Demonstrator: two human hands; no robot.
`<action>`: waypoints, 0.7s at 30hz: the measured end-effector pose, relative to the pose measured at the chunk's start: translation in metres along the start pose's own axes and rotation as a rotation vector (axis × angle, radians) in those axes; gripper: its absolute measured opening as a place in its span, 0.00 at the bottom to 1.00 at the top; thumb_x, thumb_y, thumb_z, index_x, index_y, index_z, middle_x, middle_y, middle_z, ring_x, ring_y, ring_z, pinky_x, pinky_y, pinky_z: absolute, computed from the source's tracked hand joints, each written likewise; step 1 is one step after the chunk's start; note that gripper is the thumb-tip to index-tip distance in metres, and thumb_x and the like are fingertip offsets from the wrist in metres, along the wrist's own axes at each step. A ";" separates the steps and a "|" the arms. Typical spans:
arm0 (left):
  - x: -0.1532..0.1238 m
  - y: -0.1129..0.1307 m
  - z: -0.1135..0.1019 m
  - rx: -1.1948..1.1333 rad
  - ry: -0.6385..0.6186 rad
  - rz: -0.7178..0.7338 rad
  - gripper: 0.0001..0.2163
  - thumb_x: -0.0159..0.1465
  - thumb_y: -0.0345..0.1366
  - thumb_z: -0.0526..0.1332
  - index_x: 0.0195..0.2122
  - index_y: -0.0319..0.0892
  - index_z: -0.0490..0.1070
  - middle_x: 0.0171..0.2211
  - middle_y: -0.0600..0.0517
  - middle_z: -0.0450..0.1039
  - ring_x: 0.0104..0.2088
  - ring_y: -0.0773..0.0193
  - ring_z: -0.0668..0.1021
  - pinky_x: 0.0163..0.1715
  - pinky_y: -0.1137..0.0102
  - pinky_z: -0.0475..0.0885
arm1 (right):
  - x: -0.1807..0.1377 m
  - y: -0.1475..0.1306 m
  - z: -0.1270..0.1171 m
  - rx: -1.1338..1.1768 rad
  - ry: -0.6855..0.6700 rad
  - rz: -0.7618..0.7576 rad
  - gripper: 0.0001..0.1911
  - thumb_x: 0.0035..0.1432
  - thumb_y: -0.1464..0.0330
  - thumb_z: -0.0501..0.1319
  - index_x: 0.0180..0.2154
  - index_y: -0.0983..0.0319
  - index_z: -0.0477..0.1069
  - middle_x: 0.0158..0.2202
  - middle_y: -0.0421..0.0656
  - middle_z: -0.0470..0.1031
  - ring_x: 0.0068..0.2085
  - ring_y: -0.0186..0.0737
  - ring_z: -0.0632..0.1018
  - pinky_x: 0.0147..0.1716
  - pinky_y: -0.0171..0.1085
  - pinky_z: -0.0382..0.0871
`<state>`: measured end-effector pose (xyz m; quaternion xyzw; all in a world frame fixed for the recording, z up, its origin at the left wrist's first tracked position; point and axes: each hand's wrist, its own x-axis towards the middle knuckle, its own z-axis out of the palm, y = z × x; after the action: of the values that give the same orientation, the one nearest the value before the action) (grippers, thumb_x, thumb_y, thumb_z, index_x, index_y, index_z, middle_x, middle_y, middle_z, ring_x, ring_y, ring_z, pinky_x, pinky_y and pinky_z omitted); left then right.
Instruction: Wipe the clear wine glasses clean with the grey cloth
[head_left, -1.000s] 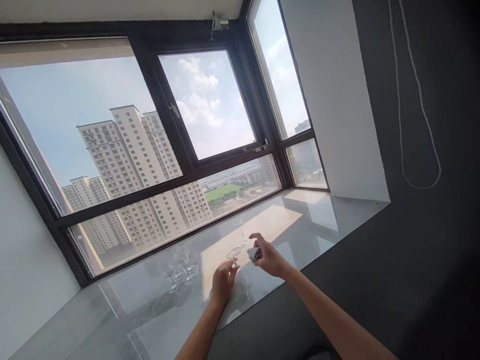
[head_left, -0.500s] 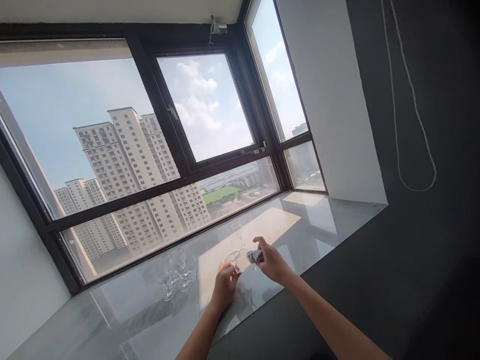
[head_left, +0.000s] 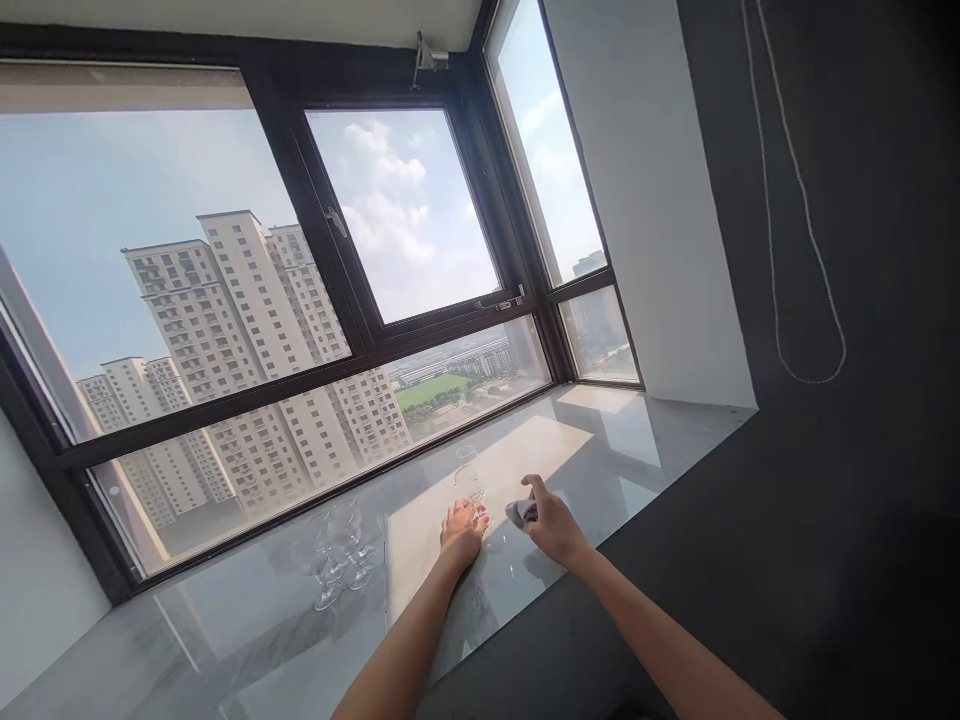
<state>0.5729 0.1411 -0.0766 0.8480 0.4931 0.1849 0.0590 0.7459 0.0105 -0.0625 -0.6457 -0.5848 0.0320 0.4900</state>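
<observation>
My left hand (head_left: 463, 528) is low over the sill, its back toward me and its fingers curled around a stemmed glass that the hand mostly hides. To its right, my right hand (head_left: 555, 528) grips a bunched grey cloth (head_left: 519, 512), its index finger raised. The cloth is a small gap away from my left hand. Just beyond my left hand, another clear stemmed glass (head_left: 466, 462) stands upright in the sunlit patch.
Several clear stemmed glasses (head_left: 337, 555) stand close together on the glossy windowsill (head_left: 300, 660), to the left. Dark-framed windows (head_left: 405, 220) rise behind the sill. A looped cord (head_left: 806, 240) hangs on the dark wall at right.
My left hand has turned over, back up, and its glass is now mostly hidden. The cloth in my right hand has moved slightly away from it. The view has shifted a little.
</observation>
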 end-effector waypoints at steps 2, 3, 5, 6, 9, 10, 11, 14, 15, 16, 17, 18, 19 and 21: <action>0.013 0.004 0.005 0.026 -0.001 -0.049 0.18 0.66 0.45 0.55 0.56 0.52 0.69 0.64 0.49 0.60 0.62 0.53 0.64 0.61 0.57 0.58 | 0.001 0.003 0.000 0.010 0.008 -0.002 0.29 0.44 0.80 0.52 0.50 0.59 0.57 0.33 0.39 0.66 0.30 0.36 0.69 0.30 0.31 0.57; 0.019 0.005 0.008 0.038 -0.005 -0.072 0.19 0.66 0.46 0.55 0.58 0.53 0.68 0.65 0.49 0.58 0.63 0.51 0.62 0.62 0.56 0.57 | 0.001 0.004 0.000 0.013 0.012 -0.002 0.29 0.43 0.80 0.52 0.50 0.59 0.57 0.33 0.38 0.66 0.30 0.36 0.69 0.30 0.31 0.57; 0.029 0.006 0.012 0.059 -0.018 -0.102 0.20 0.66 0.46 0.54 0.58 0.55 0.67 0.67 0.50 0.56 0.64 0.51 0.62 0.62 0.54 0.56 | 0.002 0.007 -0.001 0.014 0.019 0.004 0.29 0.43 0.80 0.53 0.50 0.58 0.57 0.32 0.38 0.66 0.31 0.36 0.69 0.30 0.31 0.56; 0.033 0.007 0.013 0.067 -0.026 -0.106 0.19 0.67 0.46 0.53 0.58 0.55 0.68 0.67 0.51 0.57 0.64 0.51 0.62 0.62 0.54 0.56 | 0.003 0.009 -0.001 0.014 0.020 0.008 0.29 0.43 0.80 0.53 0.50 0.58 0.57 0.31 0.38 0.65 0.30 0.37 0.69 0.30 0.31 0.56; 0.040 0.006 0.016 0.082 -0.043 -0.100 0.19 0.67 0.47 0.51 0.58 0.57 0.68 0.65 0.53 0.60 0.63 0.54 0.63 0.62 0.55 0.57 | 0.004 0.013 -0.001 0.020 0.021 0.015 0.29 0.44 0.80 0.53 0.50 0.58 0.57 0.31 0.37 0.65 0.30 0.37 0.69 0.29 0.31 0.56; 0.042 0.006 0.016 0.085 -0.044 -0.097 0.19 0.68 0.47 0.51 0.58 0.58 0.67 0.65 0.54 0.61 0.63 0.54 0.63 0.62 0.55 0.57 | 0.004 0.015 -0.001 0.022 0.021 0.016 0.28 0.44 0.79 0.53 0.50 0.59 0.57 0.31 0.37 0.65 0.30 0.36 0.69 0.29 0.31 0.56; 0.043 0.006 0.016 0.086 -0.044 -0.095 0.19 0.68 0.47 0.50 0.58 0.58 0.67 0.64 0.54 0.61 0.63 0.55 0.63 0.62 0.55 0.57 | 0.004 0.016 0.000 0.023 0.020 0.018 0.28 0.44 0.79 0.53 0.50 0.58 0.57 0.31 0.38 0.65 0.30 0.37 0.69 0.29 0.31 0.56; 0.046 0.007 0.016 0.084 -0.035 -0.092 0.19 0.68 0.49 0.50 0.56 0.57 0.69 0.63 0.53 0.63 0.62 0.55 0.64 0.61 0.55 0.58 | 0.003 0.018 0.002 0.024 0.022 0.014 0.29 0.43 0.79 0.54 0.50 0.58 0.58 0.31 0.37 0.66 0.30 0.37 0.69 0.29 0.31 0.56; 0.046 0.007 0.016 0.082 -0.031 -0.091 0.19 0.67 0.49 0.50 0.56 0.56 0.69 0.63 0.53 0.63 0.62 0.55 0.64 0.61 0.55 0.58 | 0.003 0.018 0.003 0.025 0.024 0.011 0.29 0.43 0.79 0.53 0.49 0.58 0.58 0.31 0.37 0.66 0.30 0.37 0.69 0.29 0.31 0.56; 0.046 0.008 0.015 0.079 -0.028 -0.091 0.19 0.67 0.50 0.50 0.55 0.56 0.70 0.62 0.53 0.63 0.61 0.55 0.65 0.61 0.55 0.58 | 0.002 0.018 0.004 0.026 0.026 0.007 0.29 0.42 0.79 0.53 0.49 0.58 0.58 0.31 0.37 0.66 0.30 0.37 0.69 0.29 0.30 0.56; 0.046 0.008 0.015 0.077 -0.024 -0.090 0.19 0.67 0.50 0.50 0.54 0.55 0.70 0.62 0.52 0.64 0.61 0.54 0.65 0.61 0.55 0.58 | 0.002 0.017 0.004 0.026 0.026 0.005 0.29 0.42 0.79 0.53 0.49 0.58 0.58 0.31 0.37 0.65 0.30 0.37 0.69 0.29 0.30 0.55; 0.045 0.009 0.014 0.073 -0.020 -0.090 0.19 0.67 0.50 0.50 0.53 0.55 0.71 0.61 0.52 0.64 0.61 0.54 0.65 0.61 0.55 0.58 | 0.001 0.016 0.004 0.025 0.024 0.003 0.29 0.43 0.79 0.53 0.49 0.58 0.58 0.31 0.37 0.65 0.30 0.36 0.69 0.28 0.30 0.55; 0.044 0.009 0.014 0.070 -0.014 -0.090 0.19 0.67 0.50 0.49 0.53 0.54 0.71 0.61 0.51 0.65 0.61 0.54 0.65 0.61 0.55 0.57 | 0.001 0.014 0.003 0.024 0.021 0.003 0.29 0.43 0.79 0.53 0.50 0.58 0.58 0.31 0.37 0.65 0.30 0.36 0.69 0.28 0.30 0.55; 0.041 0.011 0.012 0.058 0.003 -0.092 0.19 0.67 0.50 0.49 0.53 0.53 0.72 0.61 0.50 0.65 0.62 0.52 0.65 0.62 0.54 0.56 | 0.001 0.011 0.002 0.025 0.012 -0.001 0.29 0.43 0.79 0.53 0.49 0.58 0.57 0.30 0.37 0.65 0.29 0.36 0.69 0.27 0.30 0.54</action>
<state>0.6047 0.1716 -0.0744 0.8256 0.5368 0.1689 0.0420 0.7527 0.0138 -0.0702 -0.6394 -0.5817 0.0351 0.5015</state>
